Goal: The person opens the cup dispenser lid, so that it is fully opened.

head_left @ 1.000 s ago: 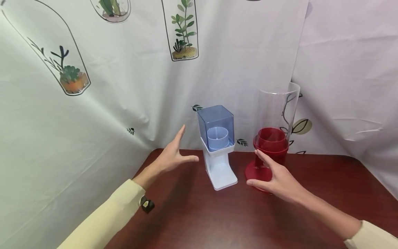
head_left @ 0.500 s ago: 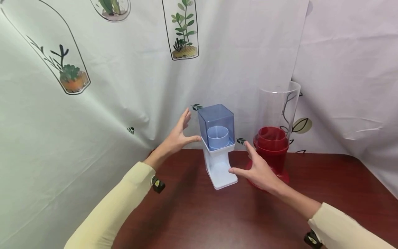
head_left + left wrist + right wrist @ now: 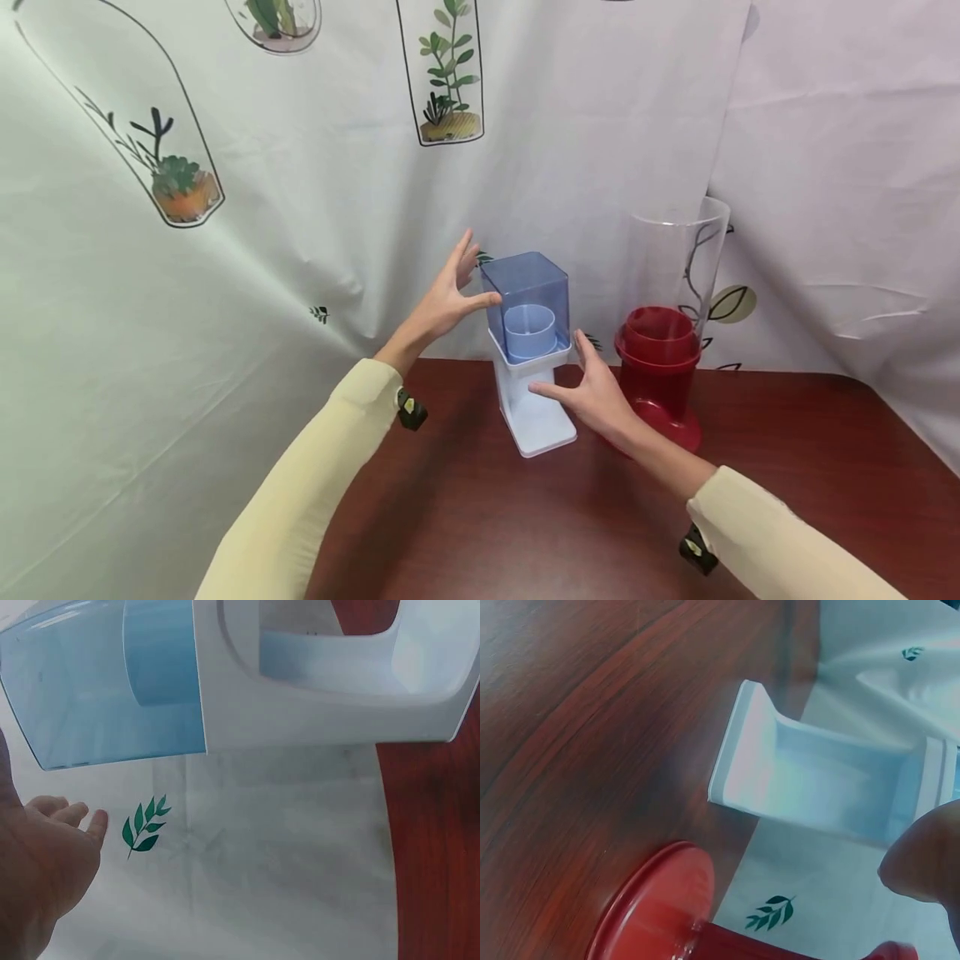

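Observation:
A small dispenser stands upright on the table, with a translucent blue box cover (image 3: 528, 275) over a white stand (image 3: 538, 421). A round blue cup-shaped piece (image 3: 529, 331) shows through the cover. My left hand (image 3: 444, 302) is raised at the cover's left side, fingers straight and thumb spread, the thumb overlapping the cover in the head view. In the left wrist view, a gap separates the curled-looking lower fingers (image 3: 79, 814) from the cover. My right hand (image 3: 598, 402) is beside the stand's right side, fingers and thumb spread apart, its thumb overlapping the stand. Both hands hold nothing.
Close on the right stands a larger dispenser with a red base (image 3: 660, 354) and a tall clear cylinder (image 3: 675, 267). The dark red wooden table (image 3: 480, 525) meets a white cloth backdrop (image 3: 360, 192) printed with plants. Small dark devices sit on both sleeves.
My left hand has moved up and right to the blue cover. The right hand has come left, from in front of the red dispenser to the white stand. Both dispensers stay put.

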Demonstrator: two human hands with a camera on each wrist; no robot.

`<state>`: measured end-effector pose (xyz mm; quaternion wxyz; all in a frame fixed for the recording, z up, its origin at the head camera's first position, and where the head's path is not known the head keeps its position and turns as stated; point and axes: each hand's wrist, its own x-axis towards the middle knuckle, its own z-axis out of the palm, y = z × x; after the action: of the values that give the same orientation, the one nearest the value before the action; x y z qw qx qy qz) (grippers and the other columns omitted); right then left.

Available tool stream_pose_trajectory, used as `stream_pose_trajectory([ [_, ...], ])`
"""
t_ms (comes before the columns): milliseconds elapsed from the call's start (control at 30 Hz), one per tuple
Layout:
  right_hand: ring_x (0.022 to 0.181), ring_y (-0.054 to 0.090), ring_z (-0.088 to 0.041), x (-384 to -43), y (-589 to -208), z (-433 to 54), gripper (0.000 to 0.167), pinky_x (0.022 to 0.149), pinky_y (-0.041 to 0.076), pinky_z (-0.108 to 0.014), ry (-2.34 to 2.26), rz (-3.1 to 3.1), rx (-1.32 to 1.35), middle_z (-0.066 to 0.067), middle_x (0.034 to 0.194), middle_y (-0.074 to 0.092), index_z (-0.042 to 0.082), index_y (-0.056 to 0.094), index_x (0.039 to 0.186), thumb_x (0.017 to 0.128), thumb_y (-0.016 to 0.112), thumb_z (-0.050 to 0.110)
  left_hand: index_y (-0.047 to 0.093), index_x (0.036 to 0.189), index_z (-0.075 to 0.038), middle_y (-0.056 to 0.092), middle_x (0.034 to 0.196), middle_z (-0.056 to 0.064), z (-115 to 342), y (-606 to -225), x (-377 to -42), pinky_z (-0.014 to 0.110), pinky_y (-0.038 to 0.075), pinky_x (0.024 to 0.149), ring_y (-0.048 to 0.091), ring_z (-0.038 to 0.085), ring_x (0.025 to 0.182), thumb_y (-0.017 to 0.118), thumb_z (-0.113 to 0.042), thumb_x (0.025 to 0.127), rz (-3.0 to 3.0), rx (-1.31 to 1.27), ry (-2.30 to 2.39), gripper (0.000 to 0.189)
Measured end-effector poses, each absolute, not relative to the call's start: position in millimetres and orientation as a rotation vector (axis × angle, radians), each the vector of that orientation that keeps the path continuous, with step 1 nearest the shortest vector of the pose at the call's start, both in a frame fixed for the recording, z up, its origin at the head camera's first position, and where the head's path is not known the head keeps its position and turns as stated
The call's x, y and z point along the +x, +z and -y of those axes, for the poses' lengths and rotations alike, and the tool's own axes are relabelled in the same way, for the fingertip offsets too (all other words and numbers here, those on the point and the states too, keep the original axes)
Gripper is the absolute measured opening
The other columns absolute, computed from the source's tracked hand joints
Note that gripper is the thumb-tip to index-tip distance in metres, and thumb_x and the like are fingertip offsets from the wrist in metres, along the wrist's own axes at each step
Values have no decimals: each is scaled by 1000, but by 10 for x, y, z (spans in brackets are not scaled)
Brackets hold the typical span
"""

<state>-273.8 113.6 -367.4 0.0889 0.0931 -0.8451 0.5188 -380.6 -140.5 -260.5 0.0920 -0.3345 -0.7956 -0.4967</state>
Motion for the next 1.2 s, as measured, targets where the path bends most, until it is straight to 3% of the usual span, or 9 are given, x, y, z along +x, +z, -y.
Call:
stream_pose_trajectory([
  [233,150,40,-38,-2811,-3730,-1027,114,118,38,-60,1567,2425,325,-14,165,38,14,19,169,84,91,41,10,172,-18,21,175,17,1330,-2568,-3894,56,29,124,25,32,160,83,-84,63,2412,-1055,-1467,148],
  [633,146,42,-40,-2853,-3725,-896,116,114,44,-58,1625,2359,212,-18,163,37,8,19,167,82,92,39,7,172,-16,23,173,23,1252,-2582,-3910,59,32,122,30,40,157,78,-93,53,2483,-1039,-1485,159],
  [833,142,45,-40,-2869,-3729,-892,117,110,49,-57,1648,2354,168,-19,158,39,7,18,165,80,94,36,10,172,-18,30,171,20,1137,-2598,-3858,61,31,122,32,37,156,73,-99,49,2523,-1036,-1388,161],
  [1000,141,46,-40,-2898,-3713,-922,118,111,47,-57,1622,2369,152,-20,156,41,5,19,164,79,94,37,15,172,-20,36,169,14,1059,-2622,-3836,58,34,121,42,32,151,75,-98,52,2467,-1037,-1419,155],
  [1200,140,47,-40,-2909,-3706,-926,119,110,48,-57,1612,2377,159,-20,156,41,5,18,163,78,95,38,26,170,-23,27,174,2,1038,-2645,-3783,61,24,124,25,26,159,74,-98,53,2443,-966,-1403,147],
])
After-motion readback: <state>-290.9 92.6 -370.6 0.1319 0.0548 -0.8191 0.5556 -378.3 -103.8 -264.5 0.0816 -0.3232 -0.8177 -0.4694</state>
